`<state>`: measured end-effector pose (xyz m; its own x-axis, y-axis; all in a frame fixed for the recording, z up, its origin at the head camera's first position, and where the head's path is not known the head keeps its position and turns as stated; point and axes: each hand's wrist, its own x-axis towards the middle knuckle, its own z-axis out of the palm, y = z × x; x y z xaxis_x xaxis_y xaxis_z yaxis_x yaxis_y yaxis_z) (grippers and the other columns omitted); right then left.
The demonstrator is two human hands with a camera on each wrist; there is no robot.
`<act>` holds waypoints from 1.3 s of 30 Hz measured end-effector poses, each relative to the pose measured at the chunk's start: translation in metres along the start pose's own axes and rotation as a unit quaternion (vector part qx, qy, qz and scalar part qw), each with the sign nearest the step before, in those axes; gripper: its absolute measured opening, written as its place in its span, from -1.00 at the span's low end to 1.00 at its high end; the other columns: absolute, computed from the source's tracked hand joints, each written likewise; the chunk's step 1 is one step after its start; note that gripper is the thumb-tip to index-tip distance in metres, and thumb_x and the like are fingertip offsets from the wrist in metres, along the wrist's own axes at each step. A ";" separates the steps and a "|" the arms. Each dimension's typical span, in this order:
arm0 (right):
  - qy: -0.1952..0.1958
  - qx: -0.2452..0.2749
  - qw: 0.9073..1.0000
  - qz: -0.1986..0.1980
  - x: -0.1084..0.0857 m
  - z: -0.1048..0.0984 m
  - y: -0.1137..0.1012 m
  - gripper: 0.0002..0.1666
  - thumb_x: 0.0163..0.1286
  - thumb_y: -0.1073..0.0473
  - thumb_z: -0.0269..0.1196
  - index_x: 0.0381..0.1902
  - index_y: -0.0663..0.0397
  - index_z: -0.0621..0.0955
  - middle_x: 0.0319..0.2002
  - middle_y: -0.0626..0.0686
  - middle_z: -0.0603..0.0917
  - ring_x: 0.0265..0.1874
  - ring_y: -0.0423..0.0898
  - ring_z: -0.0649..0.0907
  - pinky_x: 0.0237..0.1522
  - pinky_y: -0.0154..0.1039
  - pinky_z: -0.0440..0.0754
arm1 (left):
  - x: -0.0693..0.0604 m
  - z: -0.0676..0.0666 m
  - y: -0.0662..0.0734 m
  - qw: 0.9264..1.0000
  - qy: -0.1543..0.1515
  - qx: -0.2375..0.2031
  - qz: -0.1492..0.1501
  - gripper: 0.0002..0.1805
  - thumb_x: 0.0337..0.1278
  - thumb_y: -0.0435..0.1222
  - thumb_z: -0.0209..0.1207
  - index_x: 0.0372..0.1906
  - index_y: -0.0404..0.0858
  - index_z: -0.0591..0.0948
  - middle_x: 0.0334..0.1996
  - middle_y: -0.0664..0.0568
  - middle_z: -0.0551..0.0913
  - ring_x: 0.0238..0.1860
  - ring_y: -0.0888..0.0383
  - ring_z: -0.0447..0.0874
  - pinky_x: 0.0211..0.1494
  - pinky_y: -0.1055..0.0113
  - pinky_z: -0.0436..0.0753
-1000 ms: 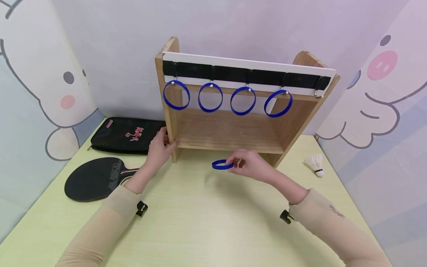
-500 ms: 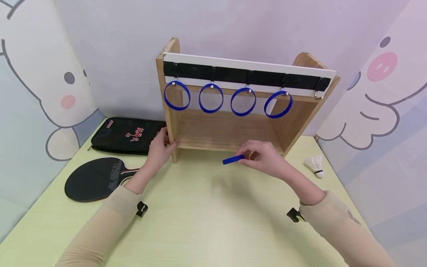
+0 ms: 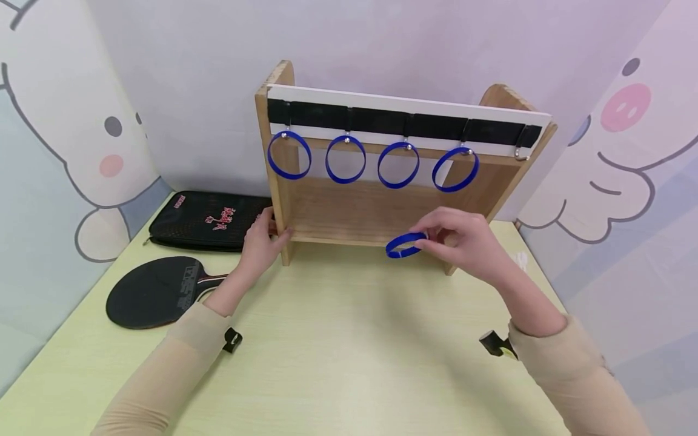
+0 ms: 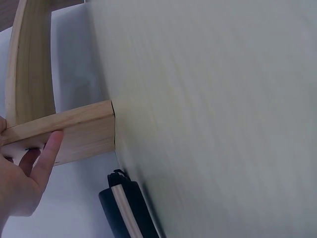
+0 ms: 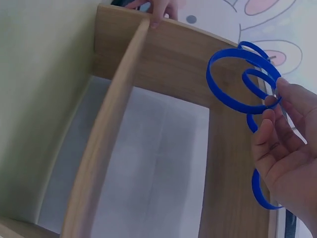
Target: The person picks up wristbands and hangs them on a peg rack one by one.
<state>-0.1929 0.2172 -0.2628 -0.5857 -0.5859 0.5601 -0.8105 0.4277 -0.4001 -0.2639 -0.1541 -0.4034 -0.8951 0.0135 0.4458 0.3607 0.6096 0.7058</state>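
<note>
My right hand (image 3: 466, 245) pinches a thin blue ring (image 3: 390, 251) between thumb and fingers, in front of the lower board of a small wooden shelf (image 3: 458, 212). In the right wrist view the ring (image 5: 212, 82) juts out from the fingertips, its round opening in sight. My left hand (image 3: 260, 239) grips the shelf's left side panel near the bottom; the left wrist view has one digit of that hand (image 4: 25, 183) against the wood. Several matching blue rings (image 3: 289, 177) hang from hooks along a white-and-black strip (image 3: 376, 121) across the shelf's top. The rightmost hook (image 3: 521, 156) bears no ring.
A black zip case (image 3: 207, 221) lies behind the left forearm, with a black table tennis bat (image 3: 152, 293) in front of it. The right hand mostly hides a white shuttlecock (image 3: 521, 260) at the right. Cartoon-printed walls stand around the pale table (image 3: 327, 363).
My right hand has moved right and up, nearer the shelf, carrying the blue ring, which has turned in the fingers' hold. The left hand and the hanging rings stay put.
</note>
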 end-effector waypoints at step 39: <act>0.280 -0.035 0.959 0.002 0.008 -0.096 -0.018 -0.85 0.12 0.47 0.30 -0.35 0.56 0.64 -0.34 -0.19 0.71 -0.39 -0.30 0.59 -0.31 -0.50 0.51 | 0.000 0.000 0.000 1.000 0.002 -0.002 0.002 -0.44 0.19 -0.19 0.20 0.23 -0.30 0.33 -0.23 -0.20 0.60 -0.20 -0.08 0.61 -0.21 0.00 0.63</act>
<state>-0.1827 0.2707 -0.1817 -0.4780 -0.1318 0.8684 -0.7946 0.4862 -0.3636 -0.2645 -0.1540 -0.4035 -0.8929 0.0133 0.4501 0.3649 0.6069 0.7060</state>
